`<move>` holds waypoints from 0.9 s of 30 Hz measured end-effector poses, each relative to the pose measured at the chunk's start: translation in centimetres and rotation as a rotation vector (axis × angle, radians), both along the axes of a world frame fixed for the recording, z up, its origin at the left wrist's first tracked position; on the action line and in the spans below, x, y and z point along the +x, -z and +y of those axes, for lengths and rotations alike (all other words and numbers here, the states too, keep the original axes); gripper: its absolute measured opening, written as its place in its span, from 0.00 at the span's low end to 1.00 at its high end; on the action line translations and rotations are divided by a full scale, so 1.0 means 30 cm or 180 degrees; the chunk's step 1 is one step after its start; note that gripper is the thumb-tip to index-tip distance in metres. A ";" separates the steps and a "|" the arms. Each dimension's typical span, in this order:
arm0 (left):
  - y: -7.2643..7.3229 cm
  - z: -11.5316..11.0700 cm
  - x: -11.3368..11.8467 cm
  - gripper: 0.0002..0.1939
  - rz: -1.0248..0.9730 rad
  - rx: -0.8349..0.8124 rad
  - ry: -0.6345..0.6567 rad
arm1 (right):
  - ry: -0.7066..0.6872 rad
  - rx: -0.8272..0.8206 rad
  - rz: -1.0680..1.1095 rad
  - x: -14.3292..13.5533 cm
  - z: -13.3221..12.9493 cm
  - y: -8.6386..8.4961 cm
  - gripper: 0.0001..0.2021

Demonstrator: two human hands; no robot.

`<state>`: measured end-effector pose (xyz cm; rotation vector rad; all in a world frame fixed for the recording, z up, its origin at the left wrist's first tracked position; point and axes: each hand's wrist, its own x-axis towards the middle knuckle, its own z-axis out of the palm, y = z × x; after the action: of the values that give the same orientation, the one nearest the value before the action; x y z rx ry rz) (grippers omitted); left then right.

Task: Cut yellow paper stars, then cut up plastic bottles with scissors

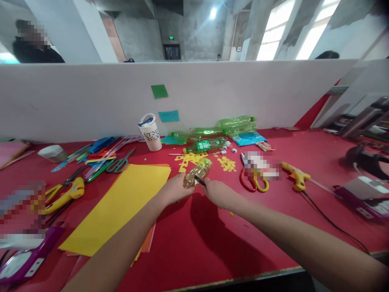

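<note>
Forearms angled inward, fingers curled

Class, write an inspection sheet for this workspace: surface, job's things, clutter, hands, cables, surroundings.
Surface: red table, front edge visible.
Job's things: plastic bottle, held; thin dark object, type unclear.
Clutter: yellow paper, yellow stars, paper cup, green bottles.
Hands: left hand grips the plastic bottle; right hand grips the thin dark object.
Cables: black cable trails from the yellow glue gun at right.
Surroundings: pale partition behind the table; person beyond, at left.
</note>
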<state>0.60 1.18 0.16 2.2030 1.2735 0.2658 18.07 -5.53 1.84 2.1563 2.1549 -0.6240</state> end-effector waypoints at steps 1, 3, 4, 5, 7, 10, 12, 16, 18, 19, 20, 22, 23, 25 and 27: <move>0.001 -0.002 0.004 0.15 0.0051 0.0046 -0.0038 | -0.0019 -0.0031 0.0003 0.003 -0.002 -0.003 0.13; 0.002 -0.003 0.007 0.17 0.0102 0.0132 -0.0101 | -0.0055 -0.0099 0.0002 0.011 -0.012 -0.008 0.13; 0.001 -0.002 0.006 0.19 0.0108 0.0166 -0.0109 | -0.0071 -0.0130 -0.0002 0.014 -0.019 -0.011 0.13; -0.001 0.000 0.004 0.21 0.0111 0.0185 -0.0090 | -0.0084 -0.0155 -0.0007 0.017 -0.025 -0.013 0.13; -0.006 0.001 -0.001 0.24 0.0146 0.0182 0.0003 | -0.0099 -0.0199 -0.0024 0.019 -0.034 -0.018 0.13; -0.015 -0.004 0.002 0.21 0.0321 0.0213 0.0147 | -0.0103 -0.0324 -0.0043 0.018 -0.027 -0.031 0.14; -0.016 -0.014 0.014 0.18 0.0506 0.0411 0.0175 | -0.0115 -0.0524 -0.0017 0.021 -0.011 -0.043 0.14; -0.007 -0.030 0.042 0.23 0.0741 0.0811 0.0030 | -0.0149 -0.1055 0.0093 0.040 0.027 -0.058 0.13; -0.002 -0.033 0.047 0.25 0.0696 0.0731 0.0001 | -0.0172 -0.1202 0.0137 0.048 0.038 -0.058 0.13; -0.001 -0.034 0.047 0.25 0.0664 0.0674 -0.0012 | -0.0182 -0.1234 0.0150 0.050 0.041 -0.056 0.13; -0.001 -0.035 0.047 0.23 0.0634 0.0642 -0.0020 | -0.0188 -0.1247 0.0156 0.050 0.041 -0.054 0.14; -0.002 -0.037 0.047 0.20 0.0596 0.0672 -0.0036 | -0.0202 -0.1207 0.0159 0.046 0.035 -0.048 0.13; -0.003 -0.039 0.048 0.19 0.0584 0.0711 -0.0026 | -0.0213 -0.1153 0.0152 0.043 0.031 -0.045 0.13; -0.005 -0.043 0.052 0.17 0.0543 0.0760 0.0009 | -0.0247 -0.0990 0.0130 0.037 0.022 -0.038 0.14; -0.008 -0.044 0.053 0.17 0.0487 0.0728 0.0016 | -0.0291 -0.0807 0.0097 0.033 0.016 -0.029 0.14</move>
<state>2.19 -0.14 0.38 2.4602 1.3777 0.2559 19.05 -5.05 2.70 1.9202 2.0461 -0.8745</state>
